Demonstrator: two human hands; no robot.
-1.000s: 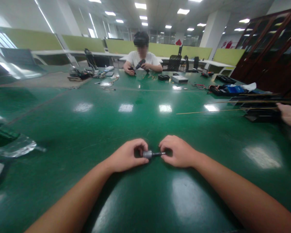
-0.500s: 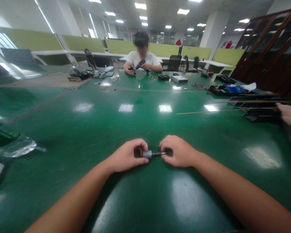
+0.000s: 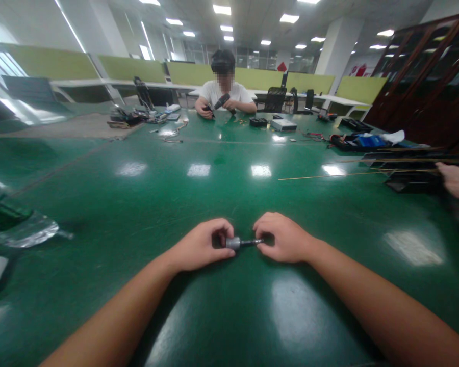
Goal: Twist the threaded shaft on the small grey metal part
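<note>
My left hand (image 3: pixel 201 245) is curled into a fist around the thick grey end of a small metal part (image 3: pixel 234 242). A thin dark shaft sticks out of that part to the right. My right hand (image 3: pixel 283 238) pinches the tip of the shaft between thumb and fingers. Both hands rest on the shiny green table (image 3: pixel 214 193), close to me and near the middle of the view. How far the part reaches inside each hand is hidden.
A crumpled clear plastic bag (image 3: pixel 26 232) lies at the left edge. Another person's hand (image 3: pixel 457 179) rests at the right by black trays (image 3: pixel 413 178) and thin brass rods (image 3: pixel 352 174). Across the table a person holds a dark power tool (image 3: pixel 222 100), with boxes and cables around.
</note>
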